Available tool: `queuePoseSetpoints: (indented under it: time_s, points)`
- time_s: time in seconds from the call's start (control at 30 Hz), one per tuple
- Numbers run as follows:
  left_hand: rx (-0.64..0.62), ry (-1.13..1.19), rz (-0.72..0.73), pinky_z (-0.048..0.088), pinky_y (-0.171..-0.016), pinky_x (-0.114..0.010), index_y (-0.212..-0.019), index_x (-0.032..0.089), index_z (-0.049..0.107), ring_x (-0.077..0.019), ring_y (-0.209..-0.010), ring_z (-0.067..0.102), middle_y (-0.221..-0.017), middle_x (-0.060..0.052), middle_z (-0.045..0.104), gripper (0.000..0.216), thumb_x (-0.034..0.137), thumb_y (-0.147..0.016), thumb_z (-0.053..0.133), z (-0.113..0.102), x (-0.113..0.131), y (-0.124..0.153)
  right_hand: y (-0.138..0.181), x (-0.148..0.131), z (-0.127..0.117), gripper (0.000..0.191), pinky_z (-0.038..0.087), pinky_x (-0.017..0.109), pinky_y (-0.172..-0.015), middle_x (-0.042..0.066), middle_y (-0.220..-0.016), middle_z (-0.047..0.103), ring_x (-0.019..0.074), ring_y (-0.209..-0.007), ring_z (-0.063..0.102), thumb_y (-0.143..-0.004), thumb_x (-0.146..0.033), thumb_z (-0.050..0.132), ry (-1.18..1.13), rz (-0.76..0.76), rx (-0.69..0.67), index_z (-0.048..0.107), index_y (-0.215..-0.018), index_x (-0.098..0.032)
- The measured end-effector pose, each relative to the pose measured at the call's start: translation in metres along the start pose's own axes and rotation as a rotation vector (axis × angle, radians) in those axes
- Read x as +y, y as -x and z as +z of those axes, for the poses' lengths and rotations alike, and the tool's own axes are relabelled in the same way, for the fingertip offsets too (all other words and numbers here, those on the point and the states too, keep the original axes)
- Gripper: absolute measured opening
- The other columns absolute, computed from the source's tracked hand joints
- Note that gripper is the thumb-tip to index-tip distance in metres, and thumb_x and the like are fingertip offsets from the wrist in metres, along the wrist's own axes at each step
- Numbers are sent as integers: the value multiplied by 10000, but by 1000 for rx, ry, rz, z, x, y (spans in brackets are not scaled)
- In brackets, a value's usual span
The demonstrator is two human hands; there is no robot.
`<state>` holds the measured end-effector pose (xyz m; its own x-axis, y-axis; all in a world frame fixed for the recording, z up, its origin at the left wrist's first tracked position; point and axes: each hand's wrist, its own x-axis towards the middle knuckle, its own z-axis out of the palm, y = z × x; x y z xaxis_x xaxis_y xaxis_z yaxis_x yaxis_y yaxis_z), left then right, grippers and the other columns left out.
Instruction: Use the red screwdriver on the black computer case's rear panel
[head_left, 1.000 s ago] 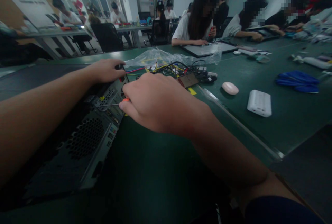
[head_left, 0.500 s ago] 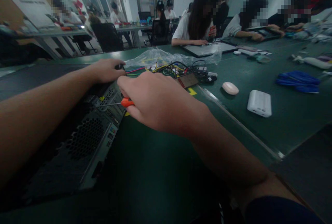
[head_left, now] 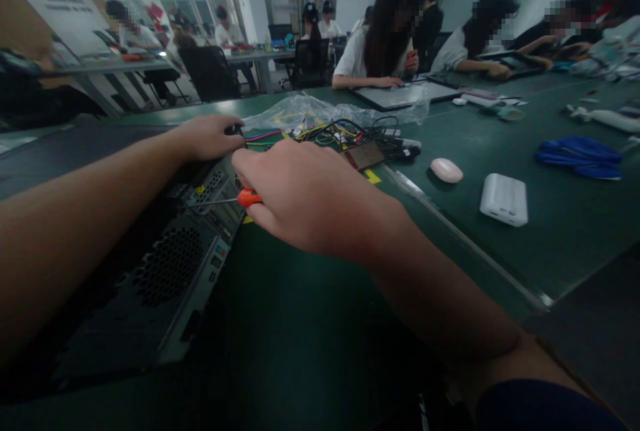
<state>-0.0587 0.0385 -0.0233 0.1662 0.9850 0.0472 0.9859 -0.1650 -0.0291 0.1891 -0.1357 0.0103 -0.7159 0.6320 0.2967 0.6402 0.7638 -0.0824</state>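
Note:
A black desktop computer case lies on the green table at the left, its rear panel with fan grille, ports and slot covers towards me. My left hand grips the case's far upper corner, fingers curled over the edge. In my closed right hand is a screwdriver with an orange handle. Its thin metal shaft points left to the rear panel, near the slot covers. Whether the tip sits in a screw is too dark to tell.
Beyond my hands lie tangled wires and clear plastic film. To the right are a pale oval object, a white box-shaped device and a blue bundle. Across the table a person works on a flat panel.
The view has shifted very slightly. Both hands keep their places on the case and the screwdriver, with the shaft still pointing at the rear panel.

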Motion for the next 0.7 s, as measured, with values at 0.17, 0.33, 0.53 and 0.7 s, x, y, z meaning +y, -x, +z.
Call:
queuePoseSetpoints:
  time_s: [0.17,0.33,0.53,0.7]
  points:
    - [-23,13,-4,447,-1295,-510,-1701,81,561,-443,-1572,586,-1703,-231,622,761,465,-1049,486,-3,2,1,1,0,0,301,416,360,-780,140,-1146,813,263,-1035,727,-1092,-182,480,21,-5,7,742,-1233,-136]
    - [-26,2,-15,448,-1297,-510,-1705,88,557,-441,-1573,585,-1702,-223,622,746,454,-1059,485,-6,6,4,2,-2,-2,324,436,362,-807,128,-1140,818,256,-1025,723,-1099,-195,468,43,4,-1,771,-1208,-155]
    - [-25,-6,-15,464,-1288,-494,-1713,96,552,-422,-1549,614,-1682,-215,643,724,445,-1083,471,-6,8,6,1,-3,-3,310,470,387,-834,134,-1159,827,284,-1043,748,-1094,-225,520,34,9,-17,798,-1216,-163]
    - [-17,-11,-4,462,-1289,-509,-1695,79,567,-435,-1551,611,-1669,-236,649,723,452,-1083,477,-5,6,4,1,-2,-2,306,480,397,-847,138,-1180,829,298,-1074,761,-1099,-226,538,32,5,-10,801,-1242,-164]
